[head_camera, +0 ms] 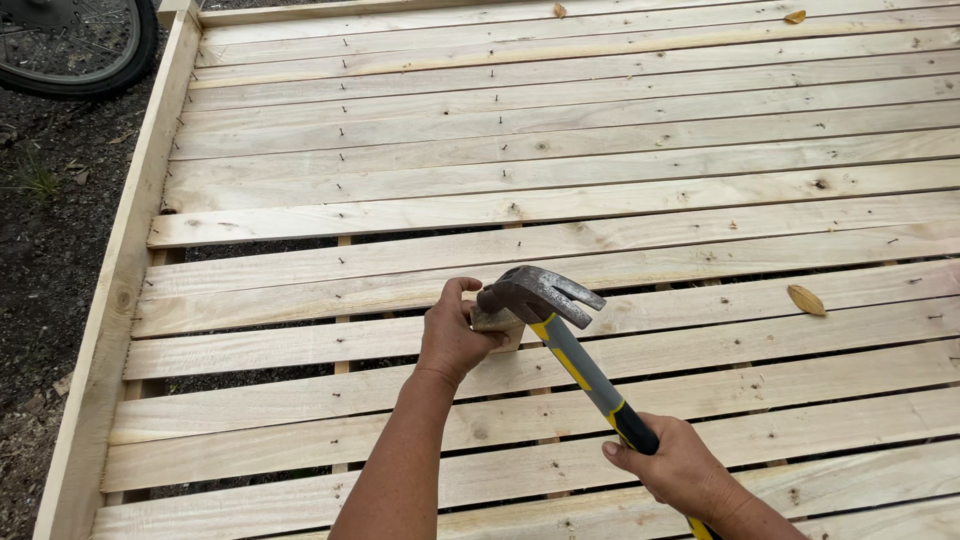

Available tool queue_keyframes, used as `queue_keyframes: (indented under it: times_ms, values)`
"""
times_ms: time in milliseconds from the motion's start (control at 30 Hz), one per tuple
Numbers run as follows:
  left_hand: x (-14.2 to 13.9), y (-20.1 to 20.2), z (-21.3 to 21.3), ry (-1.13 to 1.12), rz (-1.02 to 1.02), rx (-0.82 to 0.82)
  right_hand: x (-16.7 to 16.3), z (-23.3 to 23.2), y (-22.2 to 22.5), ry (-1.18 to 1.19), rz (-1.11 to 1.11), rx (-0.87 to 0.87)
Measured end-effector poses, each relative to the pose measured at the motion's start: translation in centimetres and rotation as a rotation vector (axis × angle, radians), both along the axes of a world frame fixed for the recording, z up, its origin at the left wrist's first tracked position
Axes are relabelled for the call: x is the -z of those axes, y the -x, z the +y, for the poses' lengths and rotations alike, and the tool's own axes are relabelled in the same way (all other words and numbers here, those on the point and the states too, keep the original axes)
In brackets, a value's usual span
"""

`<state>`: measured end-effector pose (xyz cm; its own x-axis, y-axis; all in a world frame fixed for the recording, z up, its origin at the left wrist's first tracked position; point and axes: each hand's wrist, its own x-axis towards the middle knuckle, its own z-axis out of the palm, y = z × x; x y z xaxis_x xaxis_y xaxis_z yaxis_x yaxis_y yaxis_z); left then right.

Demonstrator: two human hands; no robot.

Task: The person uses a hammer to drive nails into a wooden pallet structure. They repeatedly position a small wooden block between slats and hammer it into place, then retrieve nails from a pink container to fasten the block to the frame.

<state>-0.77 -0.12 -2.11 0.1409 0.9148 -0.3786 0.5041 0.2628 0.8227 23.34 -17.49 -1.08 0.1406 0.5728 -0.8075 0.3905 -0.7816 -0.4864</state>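
Note:
My right hand (678, 466) grips the black and yellow handle of a claw hammer (570, 345). Its dark steel head (535, 292) is raised over the middle slats, claw pointing right. My left hand (452, 333) holds a small pale wood block (500, 324) against a slat, just under the hammer head. Both rest over a large frame of pale wooden slats (560, 170) nailed side by side.
A side rail (118, 290) borders the slats on the left, with dark soil (45, 230) beyond it. A bicycle wheel (75, 45) stands at the top left. Dry leaves lie on the slats, one (806, 299) at the right.

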Motion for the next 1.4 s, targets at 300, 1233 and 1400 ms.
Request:
queue_keyframes:
  times_ms: [300, 1233, 1400]
  values:
    - [-0.1, 0.0, 0.5, -0.002, 0.057, 0.020, 10.8, -6.3, -3.4, -0.375, 0.158, 0.159]
    - [1.7, -0.3, 1.5, 0.076, -0.033, 0.023, 9.7, -7.2, -8.3, -0.146, -0.858, -0.823]
    - [1.8, -0.4, 1.2, 0.049, 0.048, 0.033, 9.1, -5.3, -8.5, -0.089, -0.902, -1.007]
